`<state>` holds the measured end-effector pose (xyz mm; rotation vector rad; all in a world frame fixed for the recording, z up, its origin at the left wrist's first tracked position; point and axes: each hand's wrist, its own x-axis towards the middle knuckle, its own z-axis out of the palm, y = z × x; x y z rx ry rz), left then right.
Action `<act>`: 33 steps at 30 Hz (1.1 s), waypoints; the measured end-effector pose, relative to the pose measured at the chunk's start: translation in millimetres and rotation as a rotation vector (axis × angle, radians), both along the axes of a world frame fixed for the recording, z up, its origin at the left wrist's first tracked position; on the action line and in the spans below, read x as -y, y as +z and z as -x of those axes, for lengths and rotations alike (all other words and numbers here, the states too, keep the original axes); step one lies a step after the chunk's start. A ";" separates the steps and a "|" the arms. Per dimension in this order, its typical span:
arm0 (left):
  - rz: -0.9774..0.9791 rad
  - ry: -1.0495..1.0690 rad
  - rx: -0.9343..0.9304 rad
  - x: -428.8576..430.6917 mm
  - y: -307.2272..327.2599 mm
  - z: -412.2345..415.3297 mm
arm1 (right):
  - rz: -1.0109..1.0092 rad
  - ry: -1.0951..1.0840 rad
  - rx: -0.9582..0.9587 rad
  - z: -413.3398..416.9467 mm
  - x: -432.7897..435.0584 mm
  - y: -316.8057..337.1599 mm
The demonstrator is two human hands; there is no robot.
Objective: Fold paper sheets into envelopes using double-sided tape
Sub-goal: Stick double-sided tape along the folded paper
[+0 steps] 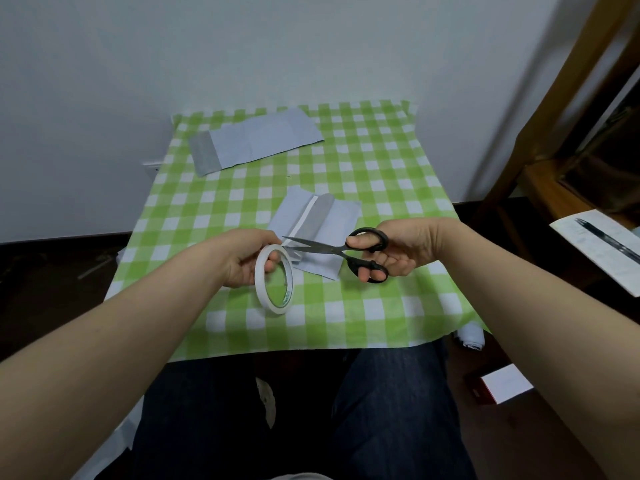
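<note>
My left hand [244, 259] grips a white roll of double-sided tape [273, 278], held upright above the table. My right hand [394, 251] holds black-handled scissors [346, 252] with fingers through the loops; the blades are parted and point left at the tape strip near the roll. Under both hands lies a partly folded pale blue paper sheet [337, 221] with a white tape strip along its raised middle flap. A folded pale blue envelope [254, 140] lies flat at the far left of the table.
The table wears a green-and-white checked cloth [381, 168] and stands against a white wall. A wooden frame [571, 116] and a booklet with a pen [602, 244] are at the right. A red-and-white box [502, 384] lies on the floor by my knees.
</note>
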<state>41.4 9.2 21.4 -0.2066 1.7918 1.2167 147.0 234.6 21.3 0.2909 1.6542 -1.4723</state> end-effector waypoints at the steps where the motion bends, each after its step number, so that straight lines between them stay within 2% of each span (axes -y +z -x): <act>1: 0.000 -0.002 0.001 0.1 0.2 -0.2 | 0.004 -0.002 -0.003 0.7 0.5 -0.5; 7: -0.002 -0.008 0.019 1.4 -0.5 0.5 | 0.064 0.064 0.019 3.9 -6.1 -2.5; 17: -0.021 -0.003 0.027 2.0 -2.3 2.6 | 0.053 0.087 0.006 9.3 -1.6 -3.7; 33: -0.025 -0.034 0.019 2.3 -0.1 0.7 | -0.050 -0.053 -0.053 5.4 17.3 7.5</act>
